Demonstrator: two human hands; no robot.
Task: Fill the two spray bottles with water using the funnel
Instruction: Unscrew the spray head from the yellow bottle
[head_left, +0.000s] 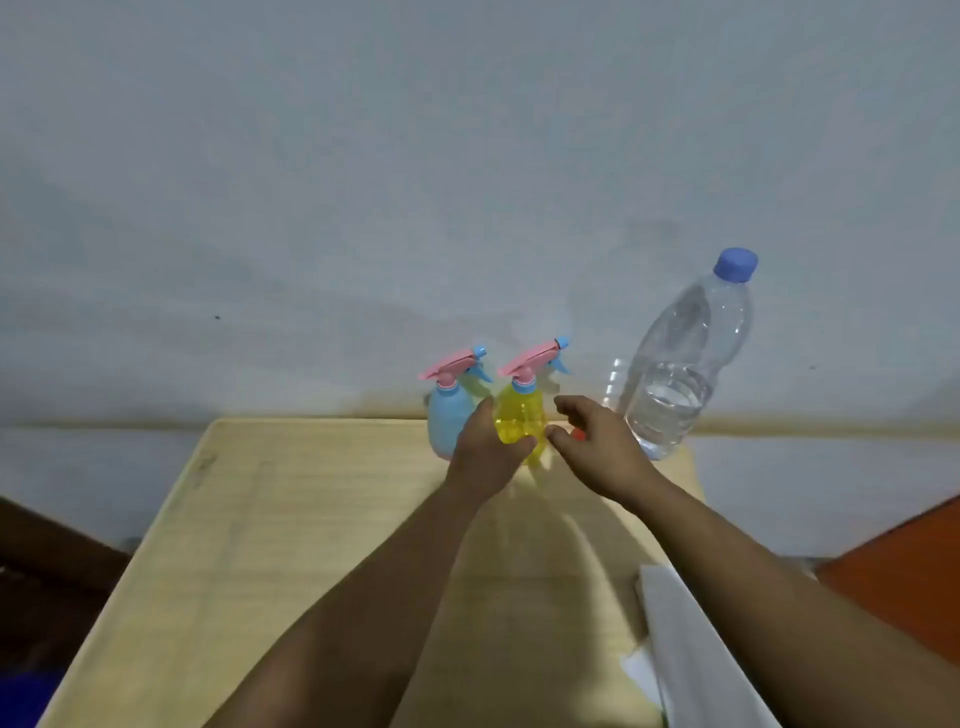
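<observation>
Two small spray bottles stand at the far edge of the wooden table (291, 519), each with a pink trigger head. The blue spray bottle (447, 415) is on the left, the yellow spray bottle (519, 415) right beside it. My left hand (485, 457) wraps the yellow bottle's lower body, thumb in front. My right hand (597, 447) hovers just right of it with fingers apart; something small and orange-red (577, 434) shows behind its fingers, too hidden to identify. A large clear water bottle (680, 358) with a blue cap, about half full, stands at the far right.
A white sheet or cloth (691, 649) lies at the table's near right edge. A pale wall rises directly behind the table. An orange surface (904, 577) sits to the right, dark furniture to the left.
</observation>
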